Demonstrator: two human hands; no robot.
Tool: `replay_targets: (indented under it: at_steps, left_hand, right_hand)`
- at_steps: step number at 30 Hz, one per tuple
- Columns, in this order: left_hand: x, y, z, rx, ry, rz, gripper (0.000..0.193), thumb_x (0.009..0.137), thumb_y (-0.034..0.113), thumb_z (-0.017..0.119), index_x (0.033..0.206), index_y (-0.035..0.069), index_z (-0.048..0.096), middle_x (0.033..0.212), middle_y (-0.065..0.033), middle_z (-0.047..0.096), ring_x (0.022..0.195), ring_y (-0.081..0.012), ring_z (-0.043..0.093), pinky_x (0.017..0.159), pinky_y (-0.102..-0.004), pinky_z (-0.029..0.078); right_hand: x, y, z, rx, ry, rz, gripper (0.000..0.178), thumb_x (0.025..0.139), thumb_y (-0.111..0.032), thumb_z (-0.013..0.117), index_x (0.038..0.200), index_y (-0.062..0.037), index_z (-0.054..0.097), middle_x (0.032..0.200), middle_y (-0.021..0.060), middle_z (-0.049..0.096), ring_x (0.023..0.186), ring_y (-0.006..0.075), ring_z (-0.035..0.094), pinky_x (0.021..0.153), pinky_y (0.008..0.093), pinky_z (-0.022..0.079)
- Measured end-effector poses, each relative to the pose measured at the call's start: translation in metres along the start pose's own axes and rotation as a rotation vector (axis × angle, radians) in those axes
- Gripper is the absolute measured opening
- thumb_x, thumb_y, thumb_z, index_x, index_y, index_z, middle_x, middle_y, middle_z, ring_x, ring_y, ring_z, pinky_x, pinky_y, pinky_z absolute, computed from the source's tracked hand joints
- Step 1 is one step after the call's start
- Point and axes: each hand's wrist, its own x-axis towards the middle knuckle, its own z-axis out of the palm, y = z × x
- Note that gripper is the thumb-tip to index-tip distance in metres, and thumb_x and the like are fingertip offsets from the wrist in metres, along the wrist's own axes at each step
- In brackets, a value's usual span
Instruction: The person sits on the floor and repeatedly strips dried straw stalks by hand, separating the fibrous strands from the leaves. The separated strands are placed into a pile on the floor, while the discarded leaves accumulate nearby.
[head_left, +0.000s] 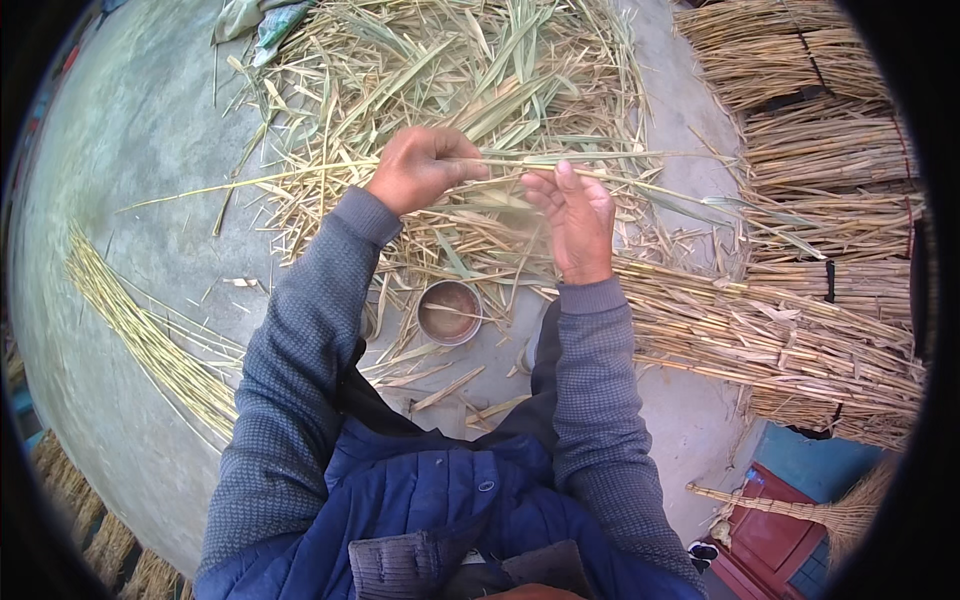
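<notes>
My left hand (420, 168) is closed around a long, thin reed stalk (250, 182), palm down with the fingertips pinched together. The stalk's bare yellowish end reaches far out to the left. On the right side, where dry leaves (690, 205) hang from it, my right hand (578, 222) is at the stalk with curled fingers and its thumb against it. Below both hands lies a heap of stripped leaves and husks (470, 80) on the floor. A round metal bowl (450, 312) stands between my feet.
At the left lies a loose bunch of slender, clean stalks (150, 335). Leafy stalks (740, 330) are piled close to my right arm. Tied reed bundles (820, 150) line the right side. A broom (800, 508) rests on a red object (770, 530) at the lower right.
</notes>
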Motion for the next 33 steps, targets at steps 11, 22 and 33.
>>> replay_targets:
  at_steps: [11,22,33]
  left_hand:
    - [0.005,-0.024,-0.075,-0.375,0.352,-0.016,0.015,0.091,0.019,0.075,0.095,0.006,0.070,0.080,-0.0025,0.073,0.068,-0.0060,0.063,0.061,-0.0207,0.050]
    - [0.016,0.000,0.011,0.320,0.139,0.579,0.024,0.082,0.029,0.077,0.093,0.007,0.073,0.083,-0.0101,0.068,0.083,-0.0275,0.062,0.074,-0.0402,0.047]
    - [0.008,-0.007,-0.040,0.306,-0.077,-0.019,0.026,0.085,0.029,0.078,0.089,0.003,0.074,0.081,-0.0099,0.072,0.077,-0.0221,0.068,0.073,-0.0367,0.053]
  right_hand:
    - [0.001,-0.001,-0.014,-0.112,0.033,-0.058,0.030,0.100,-0.021,0.065,0.116,0.0046,0.061,0.102,0.0167,0.071,0.085,0.0198,0.073,0.073,0.0270,0.060]
    - [-0.004,0.010,0.016,-0.246,-0.010,-0.130,0.036,0.099,-0.027,0.068,0.114,0.0059,0.062,0.093,0.0143,0.073,0.082,0.0169,0.072,0.073,0.0274,0.059]
    - [-0.011,-0.017,-0.003,-0.256,0.033,-0.251,0.027,0.099,-0.019,0.066,0.114,0.0037,0.064,0.094,0.0129,0.073,0.085,0.0185,0.074,0.075,0.0265,0.060]
